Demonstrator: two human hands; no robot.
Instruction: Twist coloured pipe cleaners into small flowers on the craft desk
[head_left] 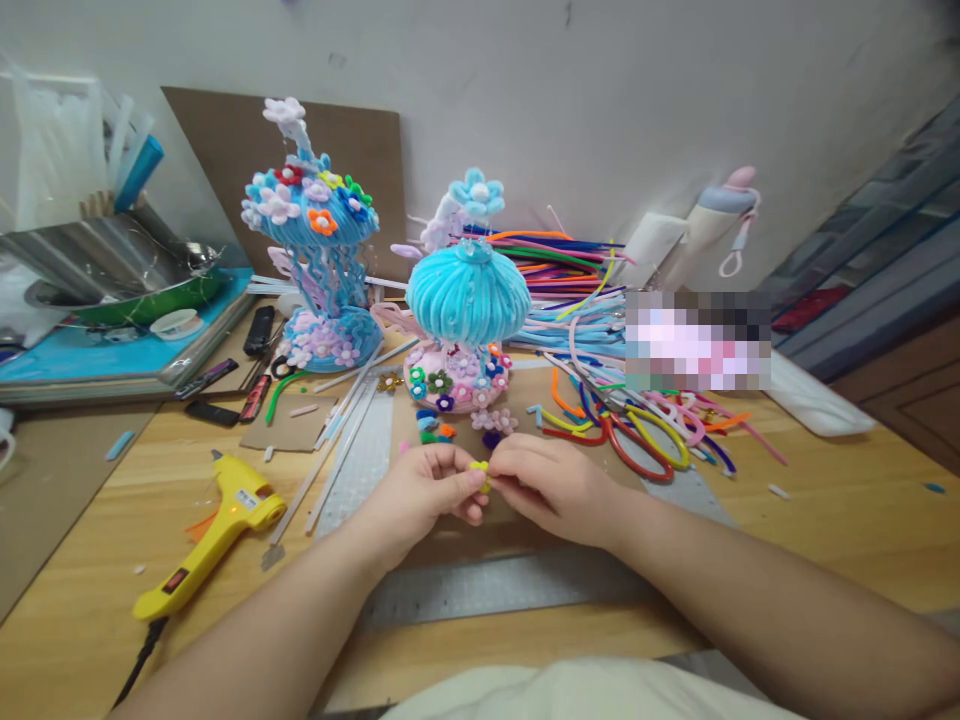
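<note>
Both my hands meet at the lower centre of the frame, just above the table. My left hand and right hand have their fingers pressed together on a small yellow pipe-cleaner piece — each pinches one side of it, and it shows only as a short fuzzy bit between the fingertips.

Handling, as I judge it: the piece is very light, soft on the outside with a thin wire core, so it bends readily and holds its bend. Grip it near the ends with the fingertips; a hard squeeze would flatten the fuzz.

Above my hands, at centre frame, stands a blue mushroom-shaped model with small flowers at its base. A taller blue model stands at upper left. Loose coloured pipe cleaners lie at centre right. A yellow glue gun rests at lower left.
</note>
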